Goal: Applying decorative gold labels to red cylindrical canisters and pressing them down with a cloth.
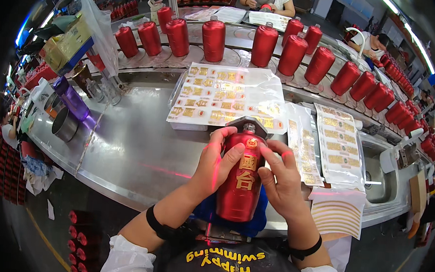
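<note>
A red bottle with gold raised characters and a small round gold emblem leans toward me at the table's front edge. My left hand wraps its left shoulder, the thumb lying across the front beside the emblem. At its right side is my right hand, bent fingers against the bottle near the emblem and the thumb at its edge. Blue cloth shows under the bottle. Behind its bare neck sits a dark angular holder. Sheets of gold labels lie just beyond on a raised support.
Red bottles stand along a curved conveyor at the back. More label sheets lie to the right, before a metal sink. At left are a purple bottle and a metal cup. Co-workers sit across the conveyor.
</note>
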`<move>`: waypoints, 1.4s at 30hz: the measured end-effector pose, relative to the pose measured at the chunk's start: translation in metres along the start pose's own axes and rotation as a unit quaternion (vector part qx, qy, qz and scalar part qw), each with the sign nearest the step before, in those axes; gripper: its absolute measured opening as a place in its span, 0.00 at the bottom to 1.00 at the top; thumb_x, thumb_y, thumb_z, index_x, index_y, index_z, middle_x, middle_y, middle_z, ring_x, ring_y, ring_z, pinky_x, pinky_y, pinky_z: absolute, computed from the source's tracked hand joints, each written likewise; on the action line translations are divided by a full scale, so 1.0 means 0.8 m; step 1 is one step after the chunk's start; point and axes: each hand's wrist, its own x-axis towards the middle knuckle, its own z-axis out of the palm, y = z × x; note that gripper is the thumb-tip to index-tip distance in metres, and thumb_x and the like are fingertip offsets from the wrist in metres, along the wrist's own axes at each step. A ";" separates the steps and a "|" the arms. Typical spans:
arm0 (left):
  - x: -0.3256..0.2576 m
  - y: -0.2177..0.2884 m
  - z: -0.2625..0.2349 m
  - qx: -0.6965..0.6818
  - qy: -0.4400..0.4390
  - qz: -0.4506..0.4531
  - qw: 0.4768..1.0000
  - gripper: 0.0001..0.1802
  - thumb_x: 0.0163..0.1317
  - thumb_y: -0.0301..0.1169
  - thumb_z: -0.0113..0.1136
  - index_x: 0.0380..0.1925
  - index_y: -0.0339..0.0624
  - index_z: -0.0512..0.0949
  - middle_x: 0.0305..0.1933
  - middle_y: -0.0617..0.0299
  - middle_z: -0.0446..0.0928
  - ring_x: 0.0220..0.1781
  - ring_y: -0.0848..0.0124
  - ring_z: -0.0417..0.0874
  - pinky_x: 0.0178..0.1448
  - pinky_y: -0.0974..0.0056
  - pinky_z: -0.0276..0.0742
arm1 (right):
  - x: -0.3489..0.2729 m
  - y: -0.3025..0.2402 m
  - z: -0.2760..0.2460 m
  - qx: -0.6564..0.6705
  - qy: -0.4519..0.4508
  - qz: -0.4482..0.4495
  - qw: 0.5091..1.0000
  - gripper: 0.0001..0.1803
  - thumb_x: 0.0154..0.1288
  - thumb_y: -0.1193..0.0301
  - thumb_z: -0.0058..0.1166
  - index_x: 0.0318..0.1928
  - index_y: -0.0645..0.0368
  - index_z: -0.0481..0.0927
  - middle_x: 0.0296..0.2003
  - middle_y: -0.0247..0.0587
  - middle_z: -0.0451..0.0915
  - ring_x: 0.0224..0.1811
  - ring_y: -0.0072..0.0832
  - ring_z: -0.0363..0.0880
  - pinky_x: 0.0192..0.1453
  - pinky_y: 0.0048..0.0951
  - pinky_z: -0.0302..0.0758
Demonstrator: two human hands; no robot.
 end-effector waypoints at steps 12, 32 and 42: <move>0.016 0.005 0.001 -0.023 -0.014 -0.050 0.998 0.18 0.70 0.36 0.54 0.52 0.34 0.68 0.47 0.57 0.74 0.50 0.76 0.74 0.56 0.69 0.72 | -0.012 0.003 0.009 0.009 -0.004 0.014 1.000 0.24 0.71 0.66 0.54 0.63 0.63 0.73 0.59 0.57 0.69 0.61 0.49 0.69 0.64 0.41 0.68; 0.014 -0.007 0.001 -0.051 -0.016 -0.043 0.998 0.19 0.70 0.36 0.54 0.53 0.36 0.67 0.49 0.56 0.73 0.51 0.75 0.74 0.56 0.69 0.73 | -0.007 -0.001 0.011 -0.021 -0.001 0.015 1.000 0.24 0.68 0.64 0.56 0.60 0.63 0.75 0.58 0.56 0.70 0.58 0.50 0.71 0.63 0.43 0.69; 0.016 0.001 -0.002 -0.105 -0.017 -0.044 0.993 0.16 0.75 0.39 0.49 0.50 0.37 0.69 0.46 0.61 0.73 0.48 0.77 0.73 0.54 0.69 0.73 | -0.003 0.005 0.013 -0.006 -0.001 0.026 1.000 0.24 0.67 0.66 0.58 0.61 0.60 0.75 0.58 0.56 0.70 0.58 0.48 0.71 0.62 0.41 0.70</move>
